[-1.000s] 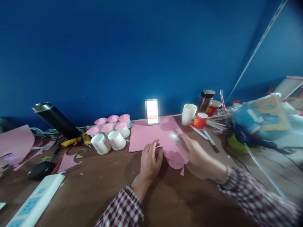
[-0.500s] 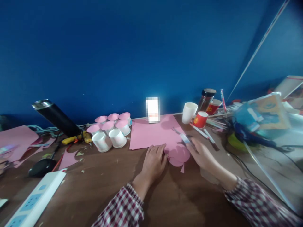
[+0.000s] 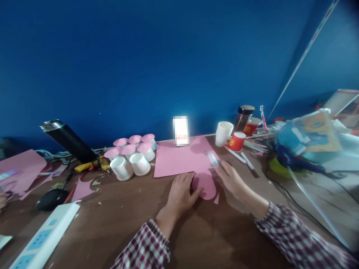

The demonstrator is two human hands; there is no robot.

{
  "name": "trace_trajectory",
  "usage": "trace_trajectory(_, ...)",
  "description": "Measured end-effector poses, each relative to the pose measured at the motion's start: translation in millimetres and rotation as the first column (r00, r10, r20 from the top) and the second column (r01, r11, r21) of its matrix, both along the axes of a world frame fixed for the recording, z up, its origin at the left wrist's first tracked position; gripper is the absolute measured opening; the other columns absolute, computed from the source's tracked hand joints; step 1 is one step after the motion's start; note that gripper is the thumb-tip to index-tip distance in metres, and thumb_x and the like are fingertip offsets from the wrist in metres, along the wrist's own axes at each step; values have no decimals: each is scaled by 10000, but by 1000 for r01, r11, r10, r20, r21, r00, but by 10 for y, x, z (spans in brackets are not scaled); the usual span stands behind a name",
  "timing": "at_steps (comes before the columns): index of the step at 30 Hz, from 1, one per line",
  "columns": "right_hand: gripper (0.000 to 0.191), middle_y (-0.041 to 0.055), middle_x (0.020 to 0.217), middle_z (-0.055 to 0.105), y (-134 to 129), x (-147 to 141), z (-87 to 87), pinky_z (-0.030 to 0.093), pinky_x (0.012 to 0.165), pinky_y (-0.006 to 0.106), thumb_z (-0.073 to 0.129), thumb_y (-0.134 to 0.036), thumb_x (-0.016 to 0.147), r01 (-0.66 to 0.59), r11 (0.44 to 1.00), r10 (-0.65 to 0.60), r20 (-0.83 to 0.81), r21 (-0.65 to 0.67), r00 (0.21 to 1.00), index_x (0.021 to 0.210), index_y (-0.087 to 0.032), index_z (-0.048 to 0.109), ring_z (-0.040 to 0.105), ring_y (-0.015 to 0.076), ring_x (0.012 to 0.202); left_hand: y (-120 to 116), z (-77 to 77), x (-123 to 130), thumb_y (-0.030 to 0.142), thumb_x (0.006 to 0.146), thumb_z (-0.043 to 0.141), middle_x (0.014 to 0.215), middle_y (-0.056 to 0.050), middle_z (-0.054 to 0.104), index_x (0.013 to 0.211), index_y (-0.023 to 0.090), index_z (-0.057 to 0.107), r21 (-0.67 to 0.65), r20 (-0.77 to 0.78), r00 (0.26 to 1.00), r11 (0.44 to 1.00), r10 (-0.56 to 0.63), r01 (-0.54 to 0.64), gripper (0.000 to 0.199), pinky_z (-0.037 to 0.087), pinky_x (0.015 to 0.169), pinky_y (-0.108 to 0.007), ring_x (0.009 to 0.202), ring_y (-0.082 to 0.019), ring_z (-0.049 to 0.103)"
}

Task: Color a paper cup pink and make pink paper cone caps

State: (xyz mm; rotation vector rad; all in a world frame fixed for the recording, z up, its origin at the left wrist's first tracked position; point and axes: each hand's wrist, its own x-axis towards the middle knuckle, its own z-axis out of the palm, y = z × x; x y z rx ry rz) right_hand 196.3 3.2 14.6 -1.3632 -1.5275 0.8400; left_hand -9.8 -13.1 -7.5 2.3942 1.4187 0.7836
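Fingers outstretched, my left hand (image 3: pixel 181 194) lies on the table with its thumb on pink paper circles (image 3: pixel 206 184). The circles overlap one another, and a small pink paper scrap (image 3: pixel 217 198) is beside them. My right hand (image 3: pixel 234 181) is closed round a slim white-and-blue tool (image 3: pixel 212 159) with a thin, forked-looking tip; blur hides its exact kind. That tip is above a large pink paper sheet (image 3: pixel 174 158), just behind the circles.
To the left are several white paper cups (image 3: pixel 121 169), many pink-topped, a black flask (image 3: pixel 70 142), a yellow-handled tool (image 3: pixel 85 166) and a power strip (image 3: pixel 46 235). Right are a white cup (image 3: pixel 223 133), red cup (image 3: pixel 238 142), jar (image 3: pixel 244 117), pens (image 3: pixel 235 154) and blue bag (image 3: pixel 297 136).
My right hand has moved left with the slim tool. The pink circles have shifted left and lie more nearly on top of each other; my left thumb has moved onto them.
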Motion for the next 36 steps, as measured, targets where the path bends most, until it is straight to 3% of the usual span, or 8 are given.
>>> trace_trajectory(5, 259, 51, 785, 621, 160, -2, 24, 471, 676, 323, 427, -403, 937, -24, 990, -14, 263, 139, 965, 813, -197, 524, 575, 201, 711, -41, 53, -13, 555, 673, 733, 1349, -123, 540, 1348, 183, 454, -63, -34, 997, 995, -74, 72, 820, 374, 1058, -500, 1233, -312, 484)
trace_trajectory(10, 169, 98, 890, 611, 208, -149, -29, 460, 787, 377, 396, -302, 941, -142, 958, 32, 403, 248, 915, 850, -202, 498, 578, 236, 834, -22, 63, 10, 613, 570, 777, 1383, -148, 508, 1363, 169, 444, -117, -93, 992, 991, -83, 72, 968, 336, 1085, -518, 1268, -336, 453)
trace_trajectory(13, 176, 96, 894, 601, 208, -206, -52, 451, 790, 368, 384, -279, 950, -180, 956, 60, 446, 232, 893, 833, -201, 489, 567, 227, 834, -11, 47, 21, 594, 586, 776, 1389, -162, 503, 1366, 156, 441, -129, -110, 991, 990, -72, 57, 955, 318, 1101, -511, 1284, -334, 445)
trace_trajectory(17, 202, 55, 787, 595, 217, -221, -53, 444, 682, 307, 393, -274, 951, -208, 968, 119, 470, 142, 875, 769, -211, 454, 562, 192, 721, -11, 34, 23, 595, 596, 767, 1382, -167, 510, 1363, 150, 441, -141, -113, 992, 989, -62, 46, 944, 319, 1101, -515, 1279, -336, 453)
trace_trajectory(21, 161, 72, 819, 624, 207, -203, -28, 427, 680, 301, 395, -256, 957, -155, 979, 67, 508, 133, 859, 828, -201, 475, 588, 205, 751, -21, 29, 25, 577, 588, 779, 1391, -161, 501, 1373, 156, 433, -133, -104, 992, 990, -64, 50, 955, 322, 1101, -518, 1286, -338, 444)
trace_trajectory(24, 96, 95, 875, 656, 154, -204, -17, 421, 703, 305, 411, -206, 952, -140, 984, 48, 604, 106, 796, 928, -183, 501, 620, 225, 801, -24, 18, 24, 572, 668, 721, 1399, -156, 491, 1377, 167, 429, -103, -86, 996, 994, -31, 22, 867, 319, 1100, -531, 1297, -342, 428)
trace_trajectory(29, 89, 116, 919, 669, 94, -231, -35, 424, 712, 304, 417, -135, 929, -151, 985, 60, 665, 80, 744, 980, -163, 484, 642, 235, 826, 7, -3, 2, 346, 871, 532, 1202, -126, 608, 1250, 154, 534, -26, -33, 994, 994, 107, -108, 425, 428, 1003, -467, 1133, -275, 541)
trace_trajectory(36, 53, 113, 871, 675, 104, -151, -85, 412, 685, 304, 473, -198, 920, -147, 985, 43, 693, 91, 720, 918, -165, 515, 636, 240, 789, 17, -22, -13, 265, 794, 628, 1175, -104, 643, 1204, 166, 553, 6, -50, 994, 995, 101, -101, 428, 442, 982, -459, 1094, -279, 561)
